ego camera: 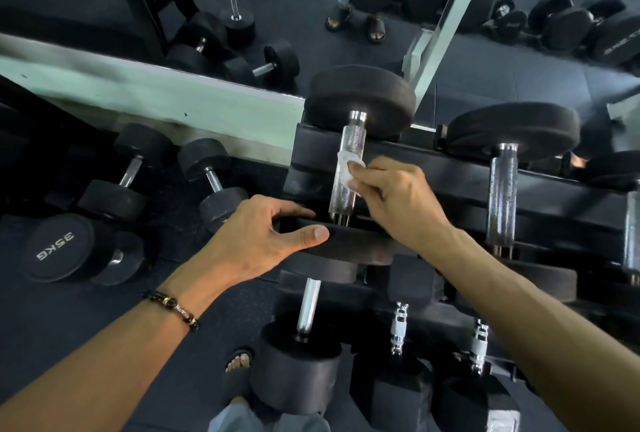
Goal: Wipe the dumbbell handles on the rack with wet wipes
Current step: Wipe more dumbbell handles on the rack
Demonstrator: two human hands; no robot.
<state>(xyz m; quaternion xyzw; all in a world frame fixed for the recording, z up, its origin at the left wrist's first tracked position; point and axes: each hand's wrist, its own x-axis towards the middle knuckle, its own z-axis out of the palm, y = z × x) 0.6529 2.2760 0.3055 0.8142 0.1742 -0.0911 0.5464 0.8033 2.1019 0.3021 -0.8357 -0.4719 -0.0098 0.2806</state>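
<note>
— Shiny metal, that handle (347,168). Lying on the top shelf of the rack (450,175), between two fat black ends.

— Pointing which way?

— Long way running away from the body, far end up by the mirror (519,61), near end down by the hands.

— And the wipe (349,171)?

— White, wrapped on the middle of the handle. Pinched there by the right hand (394,194), fingers curled round wipe and bar from the right side.

— So closer than the other hand?

— Yes. Right on it. Left hand (266,234) just beside, gripping the near black end (349,241), thumb on top, fingers curled over the far edge. Looks like holding it steady.

— Next rub going where?

— Probably up and down along the bar, since bare metal shows above and below the wipe.

— More to clean?

— Likely. Another metal handle (502,199) just to the right, plus three on the shelf below.

— Any words to read?

— "35KG" on a black dumbbell (57,246) on the floor at the left. "40KG" up in the mirror, backwards. Tiny marks on other ones, too blurry to tell.
</note>
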